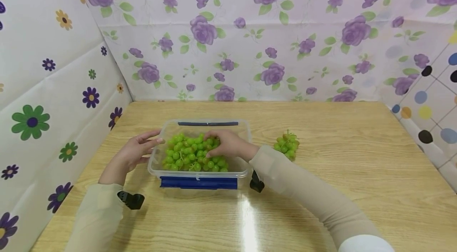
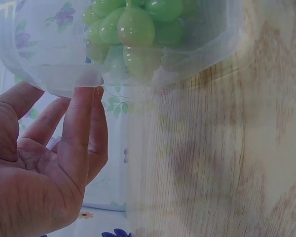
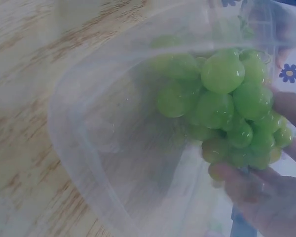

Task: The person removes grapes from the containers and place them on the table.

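From the head view, a clear plastic box with rounded corners sits on a light brown wooden table. It has a long blue plastic clip on the near side and another blue clip on the far side. A big heap of round, shiny green grapes is inside the box. The left hand is spread wide at the box's left end. The right hand reaches into the box and holds some of the grapes between its thumb and fingers. A small bunch of green grapes with a thin green stem lies on the table, to the right of the box. White cloth with purple flowers hangs behind the table.

From the left wrist view, the left hand's fingers are a little bent and apart, and some tips touch the edge of the box. Grapes show through the clear wall.

From the right wrist view, the right hand's thumb and fingers are around a clump of grapes inside the box. The clear wall makes things look misty.
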`<state>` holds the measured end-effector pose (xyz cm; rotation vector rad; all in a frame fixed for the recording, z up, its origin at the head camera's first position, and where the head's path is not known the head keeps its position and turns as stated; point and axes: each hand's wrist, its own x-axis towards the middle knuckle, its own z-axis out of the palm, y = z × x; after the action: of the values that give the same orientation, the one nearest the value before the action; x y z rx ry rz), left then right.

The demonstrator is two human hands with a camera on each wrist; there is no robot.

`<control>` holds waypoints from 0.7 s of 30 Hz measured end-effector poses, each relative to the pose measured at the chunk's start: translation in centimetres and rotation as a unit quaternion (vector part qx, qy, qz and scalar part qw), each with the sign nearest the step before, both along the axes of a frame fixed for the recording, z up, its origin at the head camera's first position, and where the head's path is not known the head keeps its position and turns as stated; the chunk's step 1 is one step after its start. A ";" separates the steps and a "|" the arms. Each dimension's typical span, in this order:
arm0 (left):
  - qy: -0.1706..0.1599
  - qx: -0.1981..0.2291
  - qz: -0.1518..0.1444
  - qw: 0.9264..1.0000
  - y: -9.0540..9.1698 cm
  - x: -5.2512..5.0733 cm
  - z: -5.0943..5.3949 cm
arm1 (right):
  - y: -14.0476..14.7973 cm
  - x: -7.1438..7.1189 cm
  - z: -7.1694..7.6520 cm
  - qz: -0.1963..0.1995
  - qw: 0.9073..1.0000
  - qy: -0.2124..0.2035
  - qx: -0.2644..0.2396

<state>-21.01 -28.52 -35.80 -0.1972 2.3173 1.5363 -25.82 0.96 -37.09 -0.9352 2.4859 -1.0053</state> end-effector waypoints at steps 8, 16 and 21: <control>0.002 0.001 -0.003 1.000 0.0 0.0 -0.1 | 0.2 0.3 0.2 -0.008 0.999 0.024 -0.020; 0.000 0.004 0.000 1.000 -0.1 0.0 -0.2 | 0.3 0.4 0.3 -0.013 0.999 0.039 -0.027; 0.001 0.003 0.004 1.000 0.0 0.0 -0.1 | 0.5 0.4 0.4 -0.013 0.999 0.036 -0.028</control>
<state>-21.03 -28.53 -35.91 -0.2036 2.3159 1.5478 -25.46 1.46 -36.74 -0.9757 2.5463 -1.0738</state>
